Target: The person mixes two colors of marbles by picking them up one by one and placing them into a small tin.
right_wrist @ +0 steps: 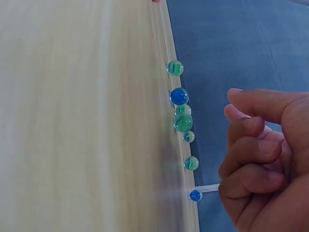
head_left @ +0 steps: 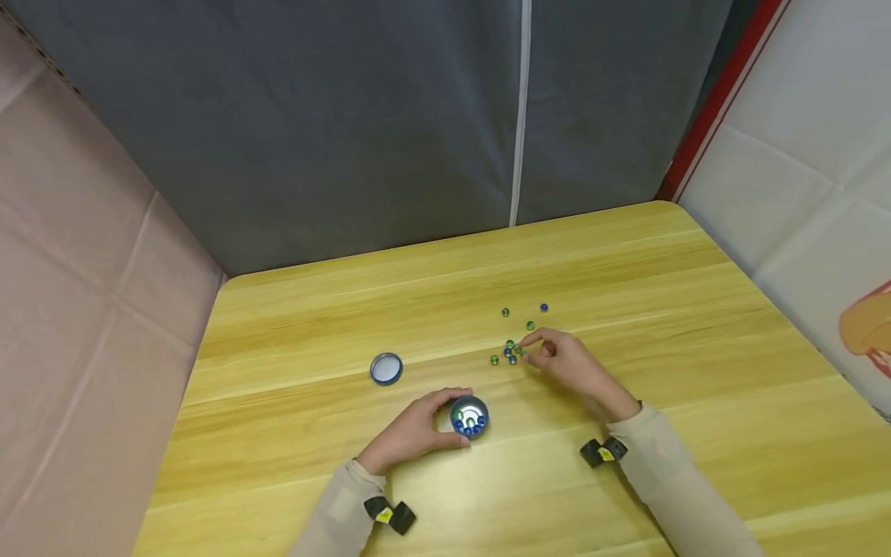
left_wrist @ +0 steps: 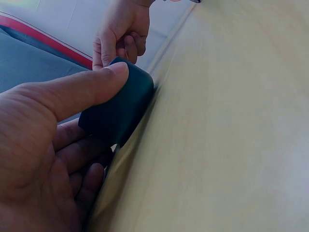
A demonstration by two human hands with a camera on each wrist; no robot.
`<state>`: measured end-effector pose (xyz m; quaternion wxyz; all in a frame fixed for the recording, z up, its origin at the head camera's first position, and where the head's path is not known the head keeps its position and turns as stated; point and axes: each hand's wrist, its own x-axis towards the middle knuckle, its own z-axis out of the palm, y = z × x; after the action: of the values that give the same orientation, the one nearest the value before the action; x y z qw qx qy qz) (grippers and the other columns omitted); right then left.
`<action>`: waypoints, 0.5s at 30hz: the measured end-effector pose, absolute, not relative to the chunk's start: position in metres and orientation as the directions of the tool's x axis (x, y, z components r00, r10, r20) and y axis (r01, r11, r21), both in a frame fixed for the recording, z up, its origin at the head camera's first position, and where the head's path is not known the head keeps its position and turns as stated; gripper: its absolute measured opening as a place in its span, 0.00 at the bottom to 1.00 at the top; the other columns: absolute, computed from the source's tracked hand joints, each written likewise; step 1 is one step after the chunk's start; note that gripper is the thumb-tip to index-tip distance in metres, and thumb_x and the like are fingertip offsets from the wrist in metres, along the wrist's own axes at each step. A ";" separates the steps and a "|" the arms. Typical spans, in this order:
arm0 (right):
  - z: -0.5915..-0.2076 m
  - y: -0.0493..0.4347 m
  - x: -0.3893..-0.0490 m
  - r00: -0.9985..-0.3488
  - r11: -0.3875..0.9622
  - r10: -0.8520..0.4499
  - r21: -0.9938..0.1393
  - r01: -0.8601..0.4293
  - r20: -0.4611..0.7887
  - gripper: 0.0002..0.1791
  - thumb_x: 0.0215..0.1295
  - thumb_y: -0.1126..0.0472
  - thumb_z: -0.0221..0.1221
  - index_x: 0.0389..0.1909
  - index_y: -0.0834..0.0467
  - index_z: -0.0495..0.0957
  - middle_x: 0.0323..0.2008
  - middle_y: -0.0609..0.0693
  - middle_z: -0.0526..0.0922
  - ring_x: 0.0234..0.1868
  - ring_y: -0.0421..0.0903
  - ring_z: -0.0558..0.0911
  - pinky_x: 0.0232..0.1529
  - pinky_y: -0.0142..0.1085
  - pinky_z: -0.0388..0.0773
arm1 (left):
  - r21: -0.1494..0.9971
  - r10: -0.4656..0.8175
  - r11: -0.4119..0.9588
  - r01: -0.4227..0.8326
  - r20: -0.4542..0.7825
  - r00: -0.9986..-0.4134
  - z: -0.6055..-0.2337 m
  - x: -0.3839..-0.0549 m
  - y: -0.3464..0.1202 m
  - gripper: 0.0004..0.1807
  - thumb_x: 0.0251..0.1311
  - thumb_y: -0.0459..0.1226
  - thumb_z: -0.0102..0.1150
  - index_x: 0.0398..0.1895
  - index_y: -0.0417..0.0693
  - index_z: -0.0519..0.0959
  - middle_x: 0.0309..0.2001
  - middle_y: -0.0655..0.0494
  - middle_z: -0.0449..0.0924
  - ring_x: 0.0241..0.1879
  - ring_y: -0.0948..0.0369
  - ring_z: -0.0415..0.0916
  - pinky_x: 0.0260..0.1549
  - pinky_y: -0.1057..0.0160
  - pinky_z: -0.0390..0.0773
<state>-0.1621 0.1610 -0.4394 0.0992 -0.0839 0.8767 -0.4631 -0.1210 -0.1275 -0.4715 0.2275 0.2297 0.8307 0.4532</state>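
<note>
My left hand (head_left: 415,427) grips a small round tin (head_left: 454,405) standing on the table, its thumb on the near side and fingers round the far side. Several blue and green glass marbles (head_left: 469,431) lie inside. In the left wrist view the tin (left_wrist: 126,96) shows a dark blue-green wall under the thumb. My right hand (head_left: 567,363) hovers beside a cluster of loose marbles (head_left: 508,353). In the right wrist view, thumb and forefinger reach out apart with nothing between them, the other fingers bent; a green marble (right_wrist: 183,122) sits near the fingertips.
A round blue-rimmed lid (head_left: 386,369) lies left of the tin. Farther back are a blue marble (head_left: 544,308) and two green ones (head_left: 530,326). The wooden table (head_left: 299,433) ends at a dark grey curtain (head_left: 362,131), with pale panels on either side.
</note>
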 end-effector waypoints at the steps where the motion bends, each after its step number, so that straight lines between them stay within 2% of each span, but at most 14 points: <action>1: -0.440 0.162 -0.163 -0.967 0.559 -0.236 -0.827 -0.056 -0.094 0.14 0.63 0.65 0.60 0.49 0.63 0.78 0.19 0.46 0.69 0.18 0.38 0.65 0.17 0.25 0.61 | 0.858 0.587 0.483 0.174 -0.170 -0.791 -0.472 -0.121 -0.128 0.38 0.49 0.47 0.73 0.66 0.60 0.69 0.68 0.59 0.68 0.69 0.54 0.63 0.67 0.47 0.64; 15: -0.447 0.173 -0.169 -0.978 0.576 -0.179 -0.817 -0.014 -0.110 0.15 0.64 0.66 0.59 0.51 0.65 0.76 0.19 0.47 0.70 0.17 0.38 0.65 0.16 0.26 0.62 | 0.864 0.589 0.476 0.166 -0.172 -0.790 -0.473 -0.121 -0.128 0.38 0.49 0.47 0.72 0.66 0.61 0.69 0.68 0.59 0.67 0.69 0.54 0.63 0.68 0.47 0.64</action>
<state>-0.1690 0.1726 -0.4473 0.0905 -0.0546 0.8831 -0.4570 -0.1211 -0.1284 -0.4727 0.2305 0.2282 0.8274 0.4584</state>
